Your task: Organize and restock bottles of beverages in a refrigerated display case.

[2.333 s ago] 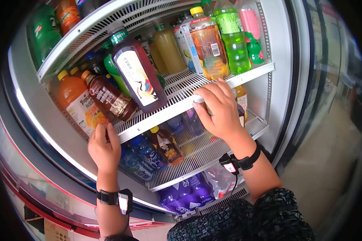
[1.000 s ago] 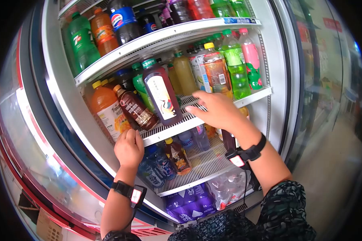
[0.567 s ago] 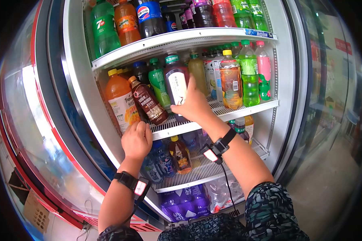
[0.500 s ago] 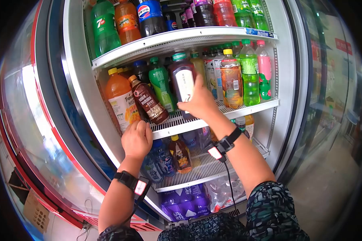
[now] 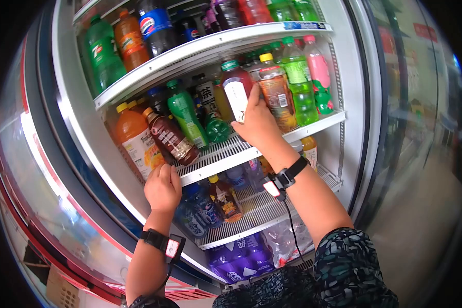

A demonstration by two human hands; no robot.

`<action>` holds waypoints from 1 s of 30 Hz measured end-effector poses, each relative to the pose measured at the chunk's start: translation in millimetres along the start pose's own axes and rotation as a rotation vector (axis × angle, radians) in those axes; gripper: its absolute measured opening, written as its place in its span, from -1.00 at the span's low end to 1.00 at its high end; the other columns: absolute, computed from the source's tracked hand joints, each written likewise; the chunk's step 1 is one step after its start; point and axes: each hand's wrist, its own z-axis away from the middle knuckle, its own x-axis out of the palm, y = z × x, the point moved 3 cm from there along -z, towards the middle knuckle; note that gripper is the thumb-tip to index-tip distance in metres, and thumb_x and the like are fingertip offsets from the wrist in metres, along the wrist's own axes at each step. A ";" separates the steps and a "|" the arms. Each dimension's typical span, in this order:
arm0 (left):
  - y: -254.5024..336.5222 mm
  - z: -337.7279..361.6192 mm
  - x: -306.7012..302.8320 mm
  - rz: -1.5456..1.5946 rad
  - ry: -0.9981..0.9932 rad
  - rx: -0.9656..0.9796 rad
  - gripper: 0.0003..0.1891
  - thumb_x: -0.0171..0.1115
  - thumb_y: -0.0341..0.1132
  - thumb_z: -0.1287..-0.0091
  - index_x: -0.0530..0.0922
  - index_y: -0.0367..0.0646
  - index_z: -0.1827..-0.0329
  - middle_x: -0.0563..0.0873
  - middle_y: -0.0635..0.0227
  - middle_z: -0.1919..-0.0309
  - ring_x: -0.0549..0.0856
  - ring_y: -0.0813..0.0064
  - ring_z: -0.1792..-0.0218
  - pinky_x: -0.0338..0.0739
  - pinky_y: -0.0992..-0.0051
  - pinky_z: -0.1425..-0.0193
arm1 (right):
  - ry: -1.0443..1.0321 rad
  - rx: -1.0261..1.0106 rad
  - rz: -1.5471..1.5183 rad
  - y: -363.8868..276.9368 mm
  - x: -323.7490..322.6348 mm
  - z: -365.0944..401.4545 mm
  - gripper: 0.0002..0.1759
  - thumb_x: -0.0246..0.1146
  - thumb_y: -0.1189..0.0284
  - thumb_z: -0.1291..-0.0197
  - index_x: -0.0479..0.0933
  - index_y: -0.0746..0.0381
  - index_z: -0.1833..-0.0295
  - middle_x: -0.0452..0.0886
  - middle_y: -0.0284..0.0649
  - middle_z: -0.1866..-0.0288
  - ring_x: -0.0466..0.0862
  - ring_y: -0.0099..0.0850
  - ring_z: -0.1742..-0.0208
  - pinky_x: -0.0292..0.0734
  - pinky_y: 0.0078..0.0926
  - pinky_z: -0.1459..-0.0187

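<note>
My right hand (image 5: 259, 123) is wrapped round a dark reddish bottle (image 5: 236, 97) with a white label and green cap, on the middle fridge shelf (image 5: 220, 168). Beside it on the right stands a yellow-capped bottle (image 5: 277, 95) of amber drink. My left hand (image 5: 162, 187) is closed in a fist at the shelf's front left corner; its fingertips are hidden. Just behind that fist are an orange juice bottle (image 5: 136, 138) and a leaning brown bottle (image 5: 172, 136). A green bottle (image 5: 186, 114) and a clear green bottle base (image 5: 217, 130) show left of the held bottle.
Soda bottles, including a Pepsi bottle (image 5: 155, 25) and a 7up bottle (image 5: 103, 54), line the upper shelf (image 5: 205, 45). Green drink (image 5: 300, 84) and pink (image 5: 318, 72) bottles stand at right. Below are more bottles and purple shrink-wrapped packs (image 5: 241, 259). Fridge side walls flank the shelves.
My right hand has moved the dark bottle rightward along the shelf, towards the yellow-capped bottle. A black-labelled bottle and the clear green base now show in the gap. The view has shifted and tilted.
</note>
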 end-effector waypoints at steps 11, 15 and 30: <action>2.8 -0.3 -1.0 0.001 0.053 0.011 -0.79 0.17 -0.34 -0.36 0.44 -0.19 0.45 0.60 0.12 0.46 0.62 -0.01 0.37 0.52 0.11 0.29 | -0.008 -0.012 -0.014 -3.2 -5.3 5.4 0.25 0.51 0.31 -0.03 -0.24 0.53 -0.55 0.37 0.41 -0.27 0.54 0.22 -0.22 0.55 -0.12 -0.21; 1.4 0.1 -1.6 -0.019 -0.010 -0.017 -0.81 0.18 -0.36 -0.33 0.46 -0.19 0.45 0.61 0.12 0.46 0.63 0.01 0.37 0.53 0.12 0.28 | 0.027 -0.060 0.010 -5.2 -5.9 7.6 0.23 0.50 0.33 -0.04 -0.24 0.52 -0.55 0.25 0.43 -0.38 0.52 0.23 -0.26 0.55 -0.12 -0.23; 0.5 0.9 -1.8 -0.011 0.011 -0.007 -0.83 0.20 -0.36 -0.32 0.48 -0.16 0.44 0.62 0.16 0.48 0.65 0.06 0.38 0.54 0.15 0.31 | 0.160 -0.252 0.045 -12.7 -7.6 11.3 0.16 0.53 0.46 0.01 -0.10 0.43 -0.56 0.06 0.31 -0.54 0.22 0.21 -0.52 0.31 -0.10 -0.46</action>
